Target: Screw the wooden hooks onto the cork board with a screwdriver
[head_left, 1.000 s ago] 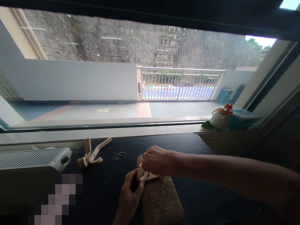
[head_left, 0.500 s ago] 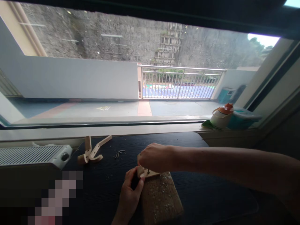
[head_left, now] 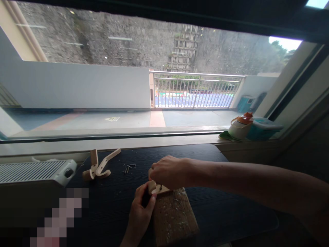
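Note:
A pale wooden hook (head_left: 164, 189) lies on a worn wooden block (head_left: 176, 214) on the dark table. My left hand (head_left: 142, 204) grips the hook's curved end, thumb at the near side and fingers at the far side. Over the hook, my right hand (head_left: 168, 171) is closed in a fist; whatever it holds is hidden. A small dark metal shaft or screw (head_left: 160, 187) stands upright on the hook just below that fist. Two more wooden hooks, one darker (head_left: 94, 158) and one paler (head_left: 111, 157), lie at the table's far left. Several loose screws (head_left: 128, 168) rest between them and my hands.
The dark table (head_left: 213, 206) stands against a window sill (head_left: 144, 141). On the sill are a white bottle with an orange top (head_left: 240, 127), a green item (head_left: 227, 135) and a teal box (head_left: 264, 128). A white radiator (head_left: 33, 173) is at the left. Small debris dots the block.
The whole view has shifted slightly, so everything sits a little further left. Both hands keep their places at the hook, with no clear change in grip.

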The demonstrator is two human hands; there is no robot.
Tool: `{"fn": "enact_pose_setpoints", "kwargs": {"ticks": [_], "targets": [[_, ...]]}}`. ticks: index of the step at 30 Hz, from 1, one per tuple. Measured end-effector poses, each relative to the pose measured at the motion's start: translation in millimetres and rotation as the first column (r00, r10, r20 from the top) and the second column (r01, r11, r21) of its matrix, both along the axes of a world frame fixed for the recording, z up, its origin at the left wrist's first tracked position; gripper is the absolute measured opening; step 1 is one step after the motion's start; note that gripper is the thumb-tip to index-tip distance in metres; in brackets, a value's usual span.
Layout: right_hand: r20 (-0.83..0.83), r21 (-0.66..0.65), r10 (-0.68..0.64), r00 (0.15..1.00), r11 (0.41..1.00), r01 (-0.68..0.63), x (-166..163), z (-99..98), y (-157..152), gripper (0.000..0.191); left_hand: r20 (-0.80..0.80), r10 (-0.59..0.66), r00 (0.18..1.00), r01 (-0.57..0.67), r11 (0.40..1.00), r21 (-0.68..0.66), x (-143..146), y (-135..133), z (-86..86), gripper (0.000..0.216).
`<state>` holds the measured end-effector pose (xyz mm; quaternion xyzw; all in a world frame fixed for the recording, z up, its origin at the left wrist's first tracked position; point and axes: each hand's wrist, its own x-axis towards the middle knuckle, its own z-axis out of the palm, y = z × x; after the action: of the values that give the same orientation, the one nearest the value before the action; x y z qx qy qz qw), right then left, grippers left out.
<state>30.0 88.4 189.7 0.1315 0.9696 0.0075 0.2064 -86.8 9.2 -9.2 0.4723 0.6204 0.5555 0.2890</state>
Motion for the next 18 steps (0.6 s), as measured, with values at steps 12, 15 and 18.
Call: {"fn": "enact_pose_setpoints", "kwargs": {"ticks": [12,15,18], "targets": [[0.022,0.022,-0.135,0.991,0.991,0.134,-4.5,1.3,-3.5,0.027,-0.027,0.007,1.0,-0.006,1.0,0.027,0.0,-0.1,-0.1,0.041],[-0.001,0.013,-0.034,0.999,0.999,0.034,-3.5,4.0,-3.1,0.02,-0.027,0.02,0.999,-0.019,0.999,0.027,0.0,-0.6,0.2,0.04],[-0.011,0.022,0.003,1.0,1.0,-0.003,-3.4,0.9,-2.1,0.019,-0.028,0.019,0.999,-0.019,1.0,0.018,0.5,-1.1,2.2,0.041]]}}
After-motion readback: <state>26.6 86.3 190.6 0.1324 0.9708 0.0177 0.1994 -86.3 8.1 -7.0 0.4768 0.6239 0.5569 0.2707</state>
